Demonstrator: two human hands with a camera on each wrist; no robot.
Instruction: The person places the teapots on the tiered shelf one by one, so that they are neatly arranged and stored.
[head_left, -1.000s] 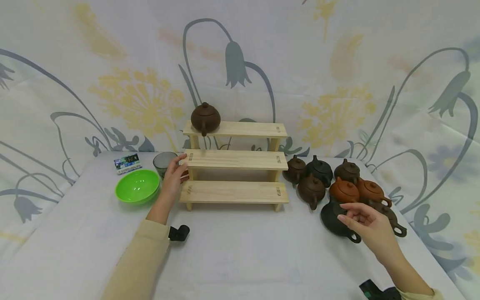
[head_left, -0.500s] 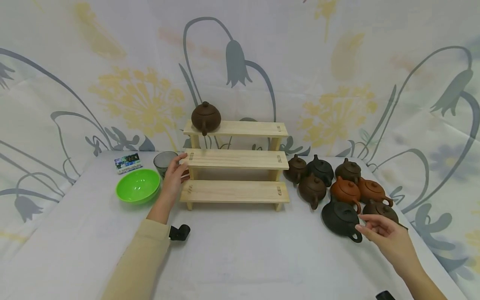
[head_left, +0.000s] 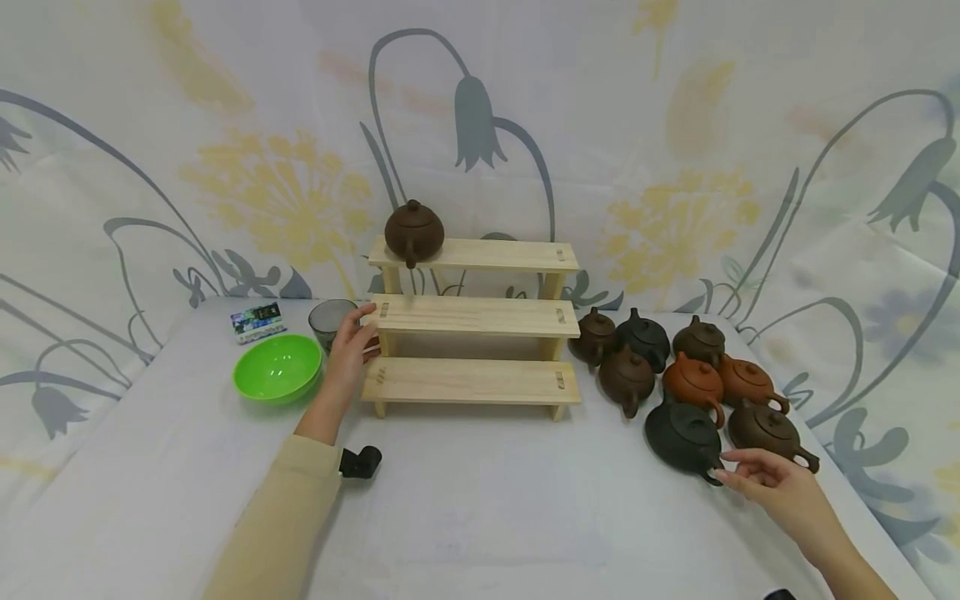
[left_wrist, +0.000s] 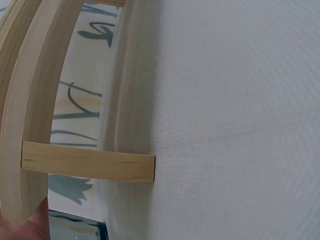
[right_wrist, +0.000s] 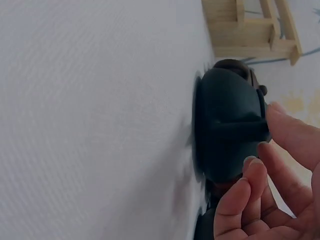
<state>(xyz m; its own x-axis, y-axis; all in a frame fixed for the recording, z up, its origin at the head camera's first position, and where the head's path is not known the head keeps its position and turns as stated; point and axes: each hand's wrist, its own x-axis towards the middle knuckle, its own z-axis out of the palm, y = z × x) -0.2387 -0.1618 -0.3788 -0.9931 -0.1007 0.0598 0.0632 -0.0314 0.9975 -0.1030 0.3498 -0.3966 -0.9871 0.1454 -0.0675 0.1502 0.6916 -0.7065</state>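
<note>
Nearest the camera, in front of the wooden stepped shelf (head_left: pixel 472 333) and to its right, the right hand (head_left: pixel 780 492) reaches for the black teapot (head_left: pixel 684 435); its fingertips (right_wrist: pixel 265 150) are at the pot's loop handle, loosely curled, and the wrist view does not show for certain whether they pinch it or only touch it. Its forearm is cut off by the frame's lower edge. The black teapot sits on the counter (head_left: pixel 480 508) at the front of a cluster of brown and orange teapots (head_left: pixel 697 379) right of the shelf, several half hidden behind one another. The left hand (head_left: pixel 348 354) rests against the shelf's left end at the middle step, fingers fairly straight; its wrist view shows only a fingertip. Just left of the shelf stand a green bowl (head_left: pixel 277 368) and a dark cup (head_left: pixel 327 321), partly hidden by the hand. On the shelf's top step sits a brown teapot (head_left: pixel 413 233).
</note>
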